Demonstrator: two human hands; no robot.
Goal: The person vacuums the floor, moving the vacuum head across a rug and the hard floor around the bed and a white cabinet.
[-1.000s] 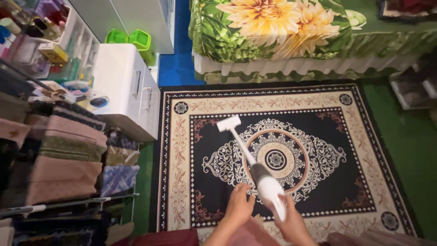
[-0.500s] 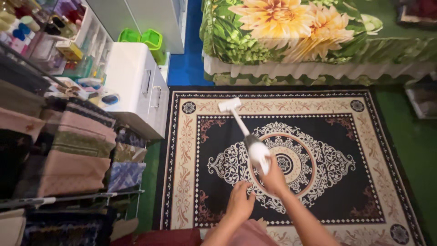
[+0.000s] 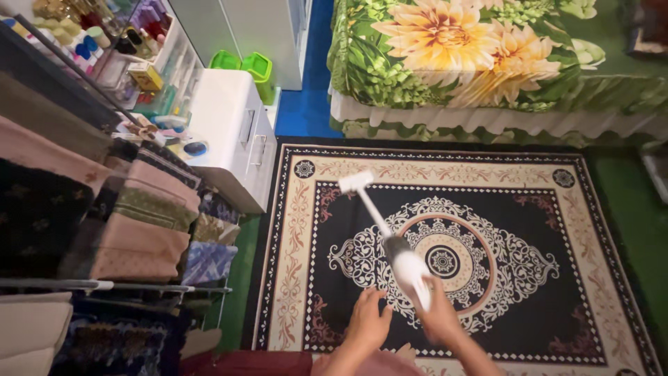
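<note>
My right hand (image 3: 440, 315) grips the handle of a white stick vacuum cleaner (image 3: 406, 263). Its thin tube runs up and left to a white floor head (image 3: 355, 182) resting on the cream border of a black patterned rug (image 3: 529, 230). My left hand (image 3: 367, 322) hovers just left of the handle with fingers spread, holding nothing and apart from the vacuum. Both forearms come in from the bottom edge.
A white drawer cabinet (image 3: 233, 132) stands left of the rug. A rack of folded cloths (image 3: 142, 216) fills the left side. A bed with a flowered green cover (image 3: 487, 63) lies beyond the rug. Green bins (image 3: 254, 68) sit behind the cabinet.
The vacuum has been pushed forward along the rug, its head closer to the far left border. My right hand moved with it, and the view shifted a little left.
</note>
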